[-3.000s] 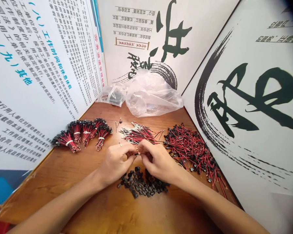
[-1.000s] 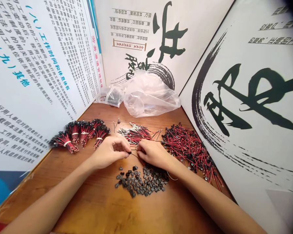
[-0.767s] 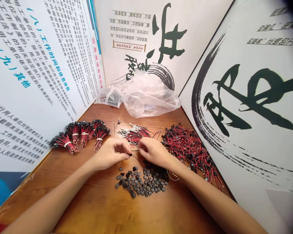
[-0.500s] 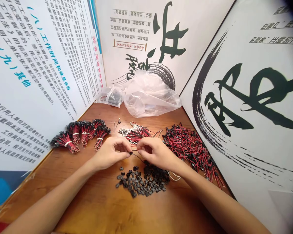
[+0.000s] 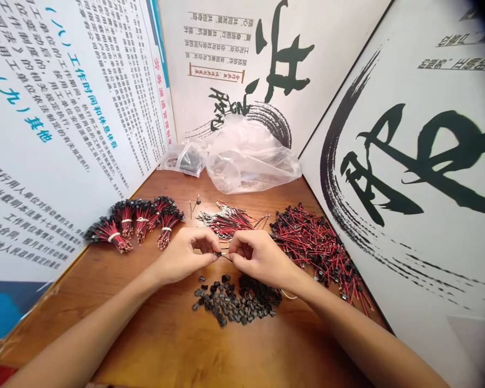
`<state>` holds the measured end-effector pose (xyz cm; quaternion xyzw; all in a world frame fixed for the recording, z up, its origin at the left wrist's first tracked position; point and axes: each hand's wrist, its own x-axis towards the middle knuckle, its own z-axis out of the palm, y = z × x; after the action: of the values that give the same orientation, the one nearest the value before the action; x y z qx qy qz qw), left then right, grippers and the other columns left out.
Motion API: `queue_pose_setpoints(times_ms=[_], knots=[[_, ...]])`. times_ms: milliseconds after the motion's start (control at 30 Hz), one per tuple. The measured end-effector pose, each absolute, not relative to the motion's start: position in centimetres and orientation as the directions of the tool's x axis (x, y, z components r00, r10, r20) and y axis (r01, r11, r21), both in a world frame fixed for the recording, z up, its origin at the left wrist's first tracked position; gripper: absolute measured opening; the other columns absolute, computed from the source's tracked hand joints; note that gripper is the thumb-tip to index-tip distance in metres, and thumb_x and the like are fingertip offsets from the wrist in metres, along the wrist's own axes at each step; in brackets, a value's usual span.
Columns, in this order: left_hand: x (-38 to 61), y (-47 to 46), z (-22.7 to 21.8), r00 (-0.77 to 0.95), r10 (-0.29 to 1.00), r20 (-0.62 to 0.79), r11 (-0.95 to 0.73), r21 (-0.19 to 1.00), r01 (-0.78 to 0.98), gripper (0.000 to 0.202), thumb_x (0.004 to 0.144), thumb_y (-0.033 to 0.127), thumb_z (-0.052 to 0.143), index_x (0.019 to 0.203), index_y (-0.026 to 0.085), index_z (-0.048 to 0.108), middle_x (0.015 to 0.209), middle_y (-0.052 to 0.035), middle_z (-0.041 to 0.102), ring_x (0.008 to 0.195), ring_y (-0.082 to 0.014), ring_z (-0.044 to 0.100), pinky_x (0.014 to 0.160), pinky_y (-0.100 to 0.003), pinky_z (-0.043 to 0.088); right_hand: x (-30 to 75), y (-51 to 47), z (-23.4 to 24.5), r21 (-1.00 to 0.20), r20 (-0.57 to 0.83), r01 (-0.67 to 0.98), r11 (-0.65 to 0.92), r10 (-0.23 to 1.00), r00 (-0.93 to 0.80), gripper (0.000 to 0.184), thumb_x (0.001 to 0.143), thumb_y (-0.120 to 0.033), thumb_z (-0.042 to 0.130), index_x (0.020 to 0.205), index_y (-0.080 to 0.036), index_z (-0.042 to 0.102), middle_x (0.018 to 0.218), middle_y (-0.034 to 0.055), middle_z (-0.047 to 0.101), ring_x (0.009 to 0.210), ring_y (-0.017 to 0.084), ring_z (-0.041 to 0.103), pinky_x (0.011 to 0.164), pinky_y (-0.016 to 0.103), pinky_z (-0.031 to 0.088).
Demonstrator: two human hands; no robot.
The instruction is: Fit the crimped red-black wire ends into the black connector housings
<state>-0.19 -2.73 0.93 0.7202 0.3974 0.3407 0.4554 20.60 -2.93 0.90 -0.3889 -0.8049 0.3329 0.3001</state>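
Left hand (image 5: 184, 256): nearly closed, small black connector (image 5: 217, 254) pinched.
Right hand (image 5: 261, 258): nearly closed, thin wire (image 5: 228, 257) pinched (fingertips just apart from the left's).
Loose connectors (image 5: 230, 302): at 6 o'clock, just below.
Wooden table (image 5: 173, 337): bare room at 7 o'clock.

Left hand (image 5: 181, 256) pinches a small black connector (image 5: 217, 254) between its fingers (image 5: 205, 252). Right hand (image 5: 261, 258) just beside it, pinching a thin wire (image 5: 226, 256) at the connector. Below the hands, a heap of black connectors (image 5: 230, 302) on the wooden worktop (image 5: 194, 345). Ahead, a loose bunch of red-and-black wires (image 5: 226, 222); right, a wider spread of wired connectors (image 5: 317, 250); left, tied wire bundles (image 5: 133, 223). Plastic bags (image 5: 248, 159) sit against printed boards (image 5: 234, 64) at the far edge.
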Motion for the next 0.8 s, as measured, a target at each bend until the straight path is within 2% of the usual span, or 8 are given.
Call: queue_pose_setpoints(times_ms=[133,333,567,800], knots=[[-0.1,-2.9,0.8,0.461,0.873,0.157,-0.300,0.919,0.255,0.006,0.073,0.011,0.061,0.073,0.016,0.063,0.080,-0.0041,0.065,0.078,-0.0169,0.062,0.070,-0.028,0.051,20.6,-3.1,0.8,-0.770,0.214,0.438,0.463,0.835,-0.507,0.010,0.073,-0.008,0.057,0.069,-0.018,0.056,0.061,-0.0045,0.055,0.054,0.008,0.046,0.053,0.021,0.032],[0.4,-3.3,0.5,0.408,0.904,0.129,-0.257,0.925,0.278,0.006,0.071,0.010,0.061,0.073,0.015,0.063,0.077,-0.0040,0.066,0.073,-0.0167,0.062,0.067,-0.029,0.051,20.5,-3.3,0.7,-0.751,0.208,0.470,0.464,0.841,-0.499,0.011,0.071,-0.008,0.057,0.067,-0.018,0.054,0.060,-0.0045,0.053,0.053,0.008,0.044,0.053,0.021,0.030],[0.9,-3.8,0.0,0.416,0.869,0.270,-0.422,0.842,0.337,0.015,0.071,0.003,0.056,0.066,0.016,0.063,0.076,-0.0044,0.067,0.075,-0.0170,0.063,0.073,-0.030,0.050,20.2,-3.4,0.6,-0.782,0.200,0.427,0.454,0.831,-0.519,0.013,0.068,-0.005,0.053,0.066,-0.017,0.054,0.057,-0.0054,0.051,0.052,0.008,0.042,0.053,0.021,0.031],[1.2,-4.2,0.2,0.423,0.845,0.326,-0.477,0.818,0.322,0.016,0.074,0.004,0.059,0.065,0.015,0.066,0.074,-0.0049,0.070,0.071,-0.0169,0.064,0.068,-0.029,0.050,20.0,-3.1,0.7,-0.896,0.042,0.366,0.249,0.871,-0.490,0.013,0.066,-0.004,0.054,0.064,-0.016,0.056,0.058,-0.0048,0.053,0.053,0.008,0.044,0.049,0.020,0.032]])
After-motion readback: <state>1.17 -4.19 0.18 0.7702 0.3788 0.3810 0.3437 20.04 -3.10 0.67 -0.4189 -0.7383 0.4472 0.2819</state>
